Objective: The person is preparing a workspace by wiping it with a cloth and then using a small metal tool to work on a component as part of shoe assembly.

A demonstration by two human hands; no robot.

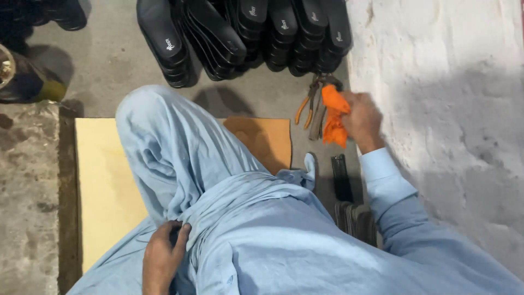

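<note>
Cloth, orange and bunched, sits clenched in the right hand over the floor by the white wall, just above the orange-handled pliers. A trailing fold could snag the handles and drag them along (they lie right beneath). The left hand pinches blue trouser fabric; a shifting knee might topple the stacked black soles.

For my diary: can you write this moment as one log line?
right hand: grips orange cloth | left hand: rests on trouser leg | nearby: pliers, stacked black soles
</note>
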